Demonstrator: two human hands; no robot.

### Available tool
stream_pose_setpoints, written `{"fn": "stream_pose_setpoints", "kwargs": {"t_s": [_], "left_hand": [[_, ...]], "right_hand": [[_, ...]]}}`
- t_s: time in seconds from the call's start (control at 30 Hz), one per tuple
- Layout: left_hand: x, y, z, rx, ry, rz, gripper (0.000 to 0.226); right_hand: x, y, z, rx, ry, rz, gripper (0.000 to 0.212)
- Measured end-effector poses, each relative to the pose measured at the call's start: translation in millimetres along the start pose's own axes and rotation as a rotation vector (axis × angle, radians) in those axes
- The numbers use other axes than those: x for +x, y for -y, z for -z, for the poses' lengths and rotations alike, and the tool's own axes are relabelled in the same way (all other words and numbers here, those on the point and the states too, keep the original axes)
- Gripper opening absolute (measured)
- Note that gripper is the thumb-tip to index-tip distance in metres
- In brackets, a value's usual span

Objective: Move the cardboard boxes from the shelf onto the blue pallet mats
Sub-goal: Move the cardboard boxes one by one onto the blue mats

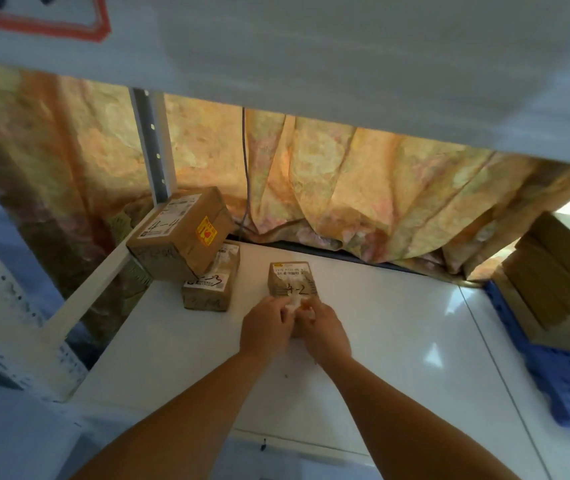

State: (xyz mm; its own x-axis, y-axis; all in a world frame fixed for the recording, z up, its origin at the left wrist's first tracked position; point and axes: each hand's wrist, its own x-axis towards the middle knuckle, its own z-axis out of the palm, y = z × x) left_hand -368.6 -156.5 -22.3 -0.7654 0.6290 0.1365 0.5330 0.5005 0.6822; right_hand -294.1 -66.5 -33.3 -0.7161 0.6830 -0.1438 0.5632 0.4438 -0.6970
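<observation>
A small cardboard box marked "4-2" [292,278] lies on the white surface [380,341] under the shelf board. My left hand [266,327] and my right hand [325,332] both grip its near end, fingers wrapped over the edge. To the left, a bigger box marked "4-4" [179,233] rests tilted on a flatter box [210,285]. The blue pallet mat [567,379] lies at the right edge, with large cardboard boxes [553,271] stacked on it.
A white shelf board [311,64] hangs low overhead. A grey shelf upright [153,147] stands behind the left boxes, and a white frame rail [79,303] runs along the left. A patterned orange curtain [345,188] closes off the back.
</observation>
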Motion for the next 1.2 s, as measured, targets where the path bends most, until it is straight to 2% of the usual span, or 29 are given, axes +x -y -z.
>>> {"fn": "stream_pose_setpoints", "kwargs": {"t_s": [0.13,0.27,0.43,0.53,0.6,0.63,0.67,0.77,0.87,0.93,1.03,1.2], "left_hand": [[-6,-12,-17,-0.117,-0.024,0.168,0.037],[-12,-21,-40,-0.447,0.012,0.455,0.041],[-26,-33,-55,-0.554,0.056,0.538,0.029],[-31,-44,-54,-0.708,0.047,0.553,0.017],[-35,-53,-55,-0.816,0.089,0.551,0.01],[-40,-61,-58,-0.866,0.126,0.547,0.013],[-44,-65,-61,-0.902,0.161,0.544,0.019],[-62,-84,-73,-0.878,0.163,0.478,0.044],[-81,-114,-87,-0.926,0.152,0.462,0.051],[-95,-138,-100,-1.002,0.205,0.45,0.054],[-118,-178,-123,-1.057,0.278,0.441,0.053],[-171,-253,-175,-1.032,0.404,0.408,0.035]], "right_hand": [[-11,-15,3,0.046,-0.102,-0.04,0.036],[-26,-27,9,0.056,-0.127,-0.067,0.035],[-39,-38,17,0.143,-0.147,-0.115,0.033],[-47,-52,27,0.388,-0.134,-0.159,0.056],[-57,-63,40,0.608,-0.117,-0.232,0.078],[-65,-72,48,0.703,-0.109,-0.267,0.082],[-70,-78,54,0.789,-0.097,-0.287,0.079],[-87,-94,70,0.921,-0.086,-0.297,0.046],[-108,-111,92,0.999,-0.148,-0.316,0.025],[-125,-129,115,1.038,-0.187,-0.324,0.02],[-152,-161,151,1.078,-0.233,-0.332,0.024],[-210,-226,216,1.127,-0.35,-0.353,0.012]]}}
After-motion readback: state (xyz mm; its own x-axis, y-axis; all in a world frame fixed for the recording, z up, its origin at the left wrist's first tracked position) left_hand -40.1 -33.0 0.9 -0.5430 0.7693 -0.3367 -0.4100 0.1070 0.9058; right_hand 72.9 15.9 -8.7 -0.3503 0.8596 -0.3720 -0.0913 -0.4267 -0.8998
